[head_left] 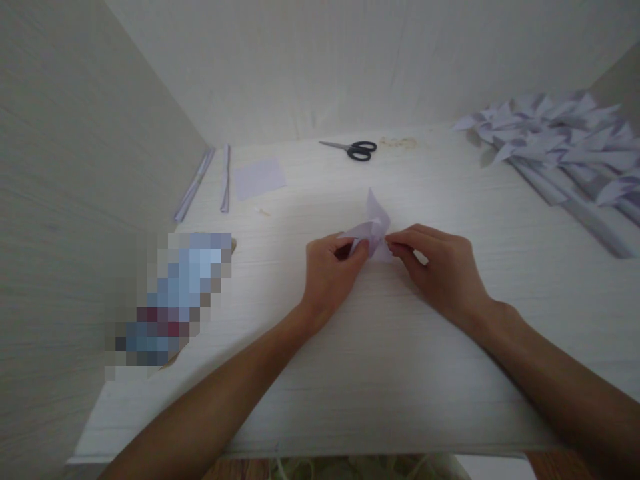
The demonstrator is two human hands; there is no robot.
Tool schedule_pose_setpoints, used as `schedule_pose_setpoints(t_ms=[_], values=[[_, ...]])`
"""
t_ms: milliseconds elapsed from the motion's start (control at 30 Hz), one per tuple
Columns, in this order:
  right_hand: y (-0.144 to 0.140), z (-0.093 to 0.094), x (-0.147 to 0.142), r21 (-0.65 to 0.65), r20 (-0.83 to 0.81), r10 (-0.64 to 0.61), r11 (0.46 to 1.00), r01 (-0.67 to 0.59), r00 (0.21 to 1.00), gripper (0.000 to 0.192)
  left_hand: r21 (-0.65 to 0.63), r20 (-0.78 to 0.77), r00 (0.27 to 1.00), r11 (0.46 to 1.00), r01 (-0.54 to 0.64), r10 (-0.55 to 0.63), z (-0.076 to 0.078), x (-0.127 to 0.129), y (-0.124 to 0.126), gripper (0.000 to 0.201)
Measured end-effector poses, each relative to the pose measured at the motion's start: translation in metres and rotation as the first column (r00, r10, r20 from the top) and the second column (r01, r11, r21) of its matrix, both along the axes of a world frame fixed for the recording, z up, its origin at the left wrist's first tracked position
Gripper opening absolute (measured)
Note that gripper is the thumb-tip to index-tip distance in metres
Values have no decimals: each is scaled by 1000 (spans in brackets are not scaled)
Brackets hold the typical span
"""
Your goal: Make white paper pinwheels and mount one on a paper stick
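Over the middle of the white table, a pale lilac paper pinwheel (379, 217) with pointed, curved blades is between my hands. My left hand (333, 273) grips it near its centre, thumb in front and fingers behind the paper. From the other side my right hand (435, 263) reaches in, thumb and index finger pinched together at the pinwheel's right edge. Whatever lies between those right fingertips is too small to make out. The blades partly hide the left fingers.
Scissors (355, 149) with black handles lie at the back. A flat lilac paper sheet (260, 179) and rolled paper sticks (225, 179) are back left. A blurred-out flat device (180, 293) rests at the left. Several finished pinwheels (560, 133) are piled back right. Walls (350, 60) enclose the table.
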State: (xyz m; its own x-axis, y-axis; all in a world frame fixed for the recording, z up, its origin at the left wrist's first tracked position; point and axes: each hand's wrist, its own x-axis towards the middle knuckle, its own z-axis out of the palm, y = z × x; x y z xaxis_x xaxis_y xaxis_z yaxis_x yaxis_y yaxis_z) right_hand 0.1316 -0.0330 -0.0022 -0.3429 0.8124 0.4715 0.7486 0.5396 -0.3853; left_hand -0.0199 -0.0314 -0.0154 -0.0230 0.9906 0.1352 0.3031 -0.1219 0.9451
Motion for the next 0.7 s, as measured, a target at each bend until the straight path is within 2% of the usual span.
schedule_pose_setpoints(t_ms=[300,700], values=[[1,0,0,-8,-48,5,1000,-5,999,13,-33,27,1000,999,12,-11,1,0,0,23],[-1,1,-1,-15,-91,45,999,-47,995,18,16,-26,1000,1000,14,-13,0,1,-2,26]])
